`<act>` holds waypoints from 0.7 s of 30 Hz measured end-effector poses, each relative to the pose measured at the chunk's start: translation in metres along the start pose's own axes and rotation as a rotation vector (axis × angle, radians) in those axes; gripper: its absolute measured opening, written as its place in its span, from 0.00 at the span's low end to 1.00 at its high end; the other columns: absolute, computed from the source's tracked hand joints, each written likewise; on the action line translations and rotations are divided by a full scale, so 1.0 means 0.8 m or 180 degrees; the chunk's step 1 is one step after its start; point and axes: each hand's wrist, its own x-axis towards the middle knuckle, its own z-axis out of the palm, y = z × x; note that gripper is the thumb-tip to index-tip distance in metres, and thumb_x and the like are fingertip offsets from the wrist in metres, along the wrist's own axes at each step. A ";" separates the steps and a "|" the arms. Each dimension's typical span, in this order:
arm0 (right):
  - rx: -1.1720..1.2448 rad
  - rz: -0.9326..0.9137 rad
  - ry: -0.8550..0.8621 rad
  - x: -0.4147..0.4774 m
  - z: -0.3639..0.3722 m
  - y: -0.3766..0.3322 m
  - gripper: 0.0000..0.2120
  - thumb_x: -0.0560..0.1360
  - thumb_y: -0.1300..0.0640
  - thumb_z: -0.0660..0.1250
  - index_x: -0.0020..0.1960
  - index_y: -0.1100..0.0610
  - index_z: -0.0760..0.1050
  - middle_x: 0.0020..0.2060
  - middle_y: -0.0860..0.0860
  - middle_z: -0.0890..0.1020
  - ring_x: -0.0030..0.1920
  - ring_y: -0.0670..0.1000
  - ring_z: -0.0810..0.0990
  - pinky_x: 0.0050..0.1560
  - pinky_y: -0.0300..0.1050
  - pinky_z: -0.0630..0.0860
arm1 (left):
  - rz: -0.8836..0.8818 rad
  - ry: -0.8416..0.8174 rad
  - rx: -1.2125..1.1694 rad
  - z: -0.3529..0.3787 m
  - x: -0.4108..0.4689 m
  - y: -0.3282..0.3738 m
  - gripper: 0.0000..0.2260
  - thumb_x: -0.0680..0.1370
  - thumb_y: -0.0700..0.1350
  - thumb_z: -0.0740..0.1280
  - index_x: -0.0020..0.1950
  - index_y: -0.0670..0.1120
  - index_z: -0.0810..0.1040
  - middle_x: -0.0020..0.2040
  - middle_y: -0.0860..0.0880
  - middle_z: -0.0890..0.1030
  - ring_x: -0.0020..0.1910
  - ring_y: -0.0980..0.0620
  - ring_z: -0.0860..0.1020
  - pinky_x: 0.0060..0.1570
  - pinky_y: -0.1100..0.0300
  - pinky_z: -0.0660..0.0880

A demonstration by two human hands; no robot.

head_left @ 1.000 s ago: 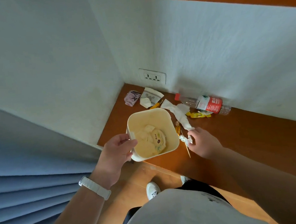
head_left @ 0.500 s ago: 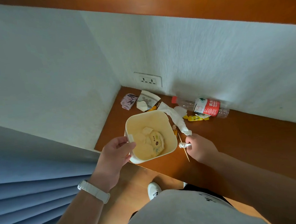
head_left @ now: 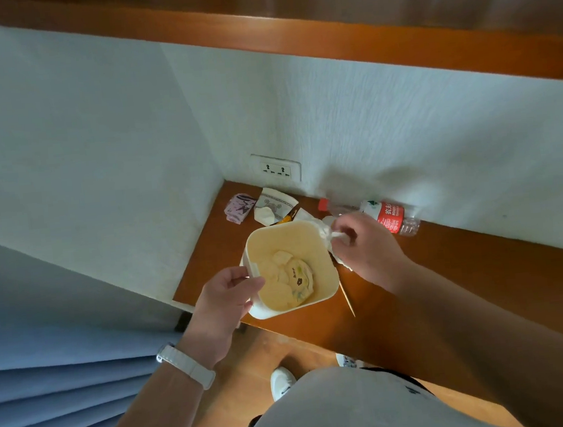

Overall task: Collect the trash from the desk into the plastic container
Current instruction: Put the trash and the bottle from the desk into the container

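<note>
The left hand (head_left: 225, 304) gripped the near-left rim of the plastic container (head_left: 326, 279), held at the desk's (head_left: 451, 276) front edge near its left corner. The right hand (head_left: 368, 249) was clenched on crumpled white tissue (head_left: 331, 234) at the container's far-right rim. Paper scraps (head_left: 289, 276) lay inside. A bottle (head_left: 389, 217) lay along the back edge; wrappers (head_left: 259, 207) occupied the back-left corner; a wooden stick (head_left: 347, 298) rested just right of the container.

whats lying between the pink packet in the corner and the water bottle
In the head view, a folded paper wrapper with a white wad on it lies between the pink packet and the water bottle.
</note>
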 end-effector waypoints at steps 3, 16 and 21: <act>-0.0244 -0.0469 -0.0037 0.004 -0.004 -0.021 0.09 0.76 0.55 0.67 0.55 0.53 0.76 0.47 0.44 0.75 0.40 0.42 0.73 0.38 0.38 0.70 | 0.0050 -0.0027 0.0096 0.002 0.000 0.001 0.11 0.78 0.42 0.73 0.59 0.47 0.81 0.55 0.48 0.85 0.57 0.49 0.82 0.52 0.59 0.80; -0.0832 -0.1196 -0.0157 0.024 0.010 -0.044 0.10 0.76 0.56 0.68 0.56 0.56 0.78 0.48 0.49 0.77 0.44 0.48 0.75 0.40 0.41 0.73 | -0.0069 -0.0198 -0.0034 0.000 0.000 -0.005 0.10 0.78 0.42 0.74 0.58 0.47 0.81 0.54 0.48 0.85 0.54 0.51 0.82 0.46 0.62 0.78; -0.0604 -0.1103 -0.0138 0.027 0.007 -0.036 0.14 0.75 0.51 0.69 0.58 0.56 0.77 0.51 0.49 0.77 0.46 0.48 0.76 0.43 0.43 0.75 | -0.0122 -0.0193 -0.0117 -0.007 0.003 -0.007 0.11 0.78 0.42 0.73 0.60 0.46 0.81 0.56 0.47 0.85 0.59 0.47 0.82 0.54 0.56 0.78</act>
